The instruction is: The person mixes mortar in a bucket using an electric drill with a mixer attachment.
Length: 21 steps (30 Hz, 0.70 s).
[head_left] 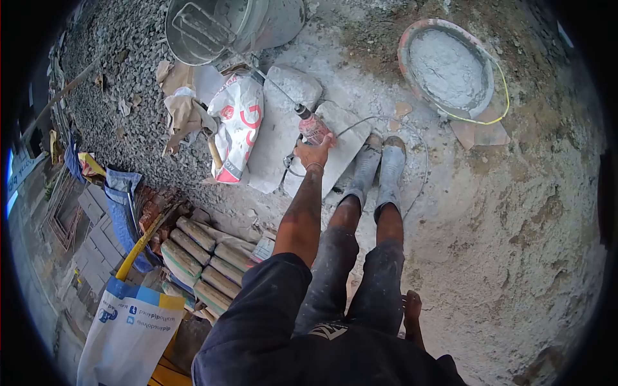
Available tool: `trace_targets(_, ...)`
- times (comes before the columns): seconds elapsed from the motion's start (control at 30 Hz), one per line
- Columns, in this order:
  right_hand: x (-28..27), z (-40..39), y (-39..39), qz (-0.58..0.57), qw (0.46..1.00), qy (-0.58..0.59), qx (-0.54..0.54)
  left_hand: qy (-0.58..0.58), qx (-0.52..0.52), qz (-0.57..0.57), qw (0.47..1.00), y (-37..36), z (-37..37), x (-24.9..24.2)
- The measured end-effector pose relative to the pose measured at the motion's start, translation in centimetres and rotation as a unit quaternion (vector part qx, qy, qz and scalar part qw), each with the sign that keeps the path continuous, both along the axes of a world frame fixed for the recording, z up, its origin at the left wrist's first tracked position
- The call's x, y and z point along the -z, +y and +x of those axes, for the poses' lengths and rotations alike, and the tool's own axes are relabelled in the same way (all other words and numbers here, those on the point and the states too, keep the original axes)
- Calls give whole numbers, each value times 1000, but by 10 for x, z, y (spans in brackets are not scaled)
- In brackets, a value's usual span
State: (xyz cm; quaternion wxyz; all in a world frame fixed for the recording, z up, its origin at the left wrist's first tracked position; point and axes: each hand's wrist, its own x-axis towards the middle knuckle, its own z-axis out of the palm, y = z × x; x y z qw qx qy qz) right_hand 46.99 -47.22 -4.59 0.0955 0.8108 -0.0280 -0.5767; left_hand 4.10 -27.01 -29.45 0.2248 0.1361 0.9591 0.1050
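Note:
My left hand (313,153) is wrapped round the grip of a red power drill (314,129), low over a pale, dusty slab (338,154). A long rod runs from the drill's chuck to a wire mixing paddle (199,27), which overlaps the mouth of a large plastic bucket (275,24) coated with grey mix. The drill's cable (421,151) loops past my feet. My right hand (412,305) hangs beside my right leg, its fingers loose with nothing seen in them. A white and red paper sack (238,125) lies left of the drill.
A round tub (449,67) of grey powdery mix stands at upper right, with a yellow cord on its rim. Gravel (129,71) spreads at upper left. Stacked full sacks (209,260) and a printed banner (129,331) are at lower left. Rough dusty ground (489,244) spans the right.

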Motion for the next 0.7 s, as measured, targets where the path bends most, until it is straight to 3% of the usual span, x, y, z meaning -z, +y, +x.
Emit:
trace_targets(0.07, -4, -13, 16, 3, 1000, 10, -28, -18, -29, 31, 999, 14, 10, 9)
trace_targets(0.13, -11, -19, 22, 20, 997, 34, -73, 1, -138, 46, 989, 14, 10, 35)
trace_targets(0.23, -15, -24, 23, 16, 997, 16, -73, -9, -181, 62, 981, 33, 6, 30)
trace_targets(0.37, -8, -8, 8, 0, 1000, -1, -17, 61, -88, -4, 994, 29, 10, 9)
trace_targets(0.5, 7, -10, 24, 79, 997, -16, -17, -19, -107, 25, 994, 26, 37, -49)
trace_targets(0.57, 26, -17, 35, 230, 948, -14, -218, -84, -100, 135, 982, 17, 53, -84)
trace_targets(0.63, 6, -70, 104, 336, 892, 19, -302, -210, -111, 228, 944, 19, 69, -134)
trace_targets(0.67, -10, -95, 139, 362, 868, 71, -334, -214, -101, 234, 943, 28, 73, -164)
trace_targets(0.7, -24, -117, 165, 384, 839, 125, -366, -296, -148, 267, 905, 42, 76, -199)
